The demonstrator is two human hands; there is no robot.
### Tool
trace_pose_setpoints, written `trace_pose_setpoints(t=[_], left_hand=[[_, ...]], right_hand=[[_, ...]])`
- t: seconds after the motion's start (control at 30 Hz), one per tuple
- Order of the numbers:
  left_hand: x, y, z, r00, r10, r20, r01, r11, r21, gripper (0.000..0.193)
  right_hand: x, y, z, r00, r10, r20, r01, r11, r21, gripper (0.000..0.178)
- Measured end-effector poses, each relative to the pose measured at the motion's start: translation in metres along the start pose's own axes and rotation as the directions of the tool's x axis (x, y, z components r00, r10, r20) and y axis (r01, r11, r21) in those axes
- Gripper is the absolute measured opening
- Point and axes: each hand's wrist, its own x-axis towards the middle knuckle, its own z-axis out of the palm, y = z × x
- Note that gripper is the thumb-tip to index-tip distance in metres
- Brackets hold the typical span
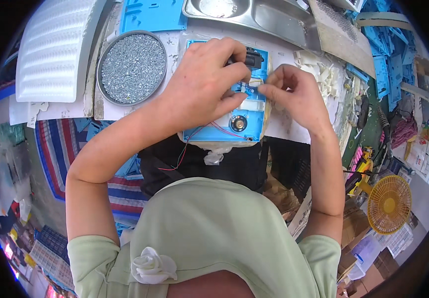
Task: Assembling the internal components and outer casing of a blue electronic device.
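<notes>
A shallow blue plastic casing point(224, 133) lies in front of me, with a round black speaker point(239, 123) at its near end and thin red and dark wires point(180, 156) trailing over its near left edge. My left hand point(207, 82) reaches across the casing from the left. Its fingers are bent over the inside, beside a black block-shaped part point(254, 58); what they grip, if anything, is hidden. At the casing's right edge my right hand point(296, 92) has thumb and index finger closed on a small white piece point(255, 82). Its other fingers are curled.
Left of the casing stands a round tray point(132, 101) full of small screws. Beyond are a ribbed white tray point(53, 54), a flat blue panel point(152, 15) and a metal tray point(279, 22). Several white plastic parts point(319, 74) lie to the right. A yellow fan point(389, 204) stands lower right.
</notes>
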Motion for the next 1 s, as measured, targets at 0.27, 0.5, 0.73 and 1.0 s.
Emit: trace_pose_setpoints(t=[0.27, 0.5, 0.73, 1.0], left_hand=[[0.012, -0.007, 0.000, 0.998, 0.058, 0.008, -0.058, 0.991, 0.119, 0.024], [0.036, -0.019, 0.005, 0.953, 0.288, 0.098, -0.303, 0.930, 0.210, 0.016], [0.063, -0.006, -0.005, 0.887, 0.360, 0.291, -0.420, 0.889, 0.183, 0.019], [0.068, -0.015, -0.003, 0.805, 0.481, 0.347, -0.553, 0.821, 0.145, 0.010]], right_hand=[[-0.004, 0.013, 0.029, 0.950, -0.250, -0.187, 0.235, 0.967, -0.101, 0.018], [-0.006, 0.009, 0.017, 0.895, -0.305, -0.326, 0.246, 0.946, -0.209, 0.020], [0.042, -0.036, -0.280, 0.921, -0.204, -0.332, -0.027, 0.816, -0.577, 0.021], [0.121, 0.173, -0.387, 0.806, 0.309, -0.505, -0.537, 0.022, -0.843, 0.043]])
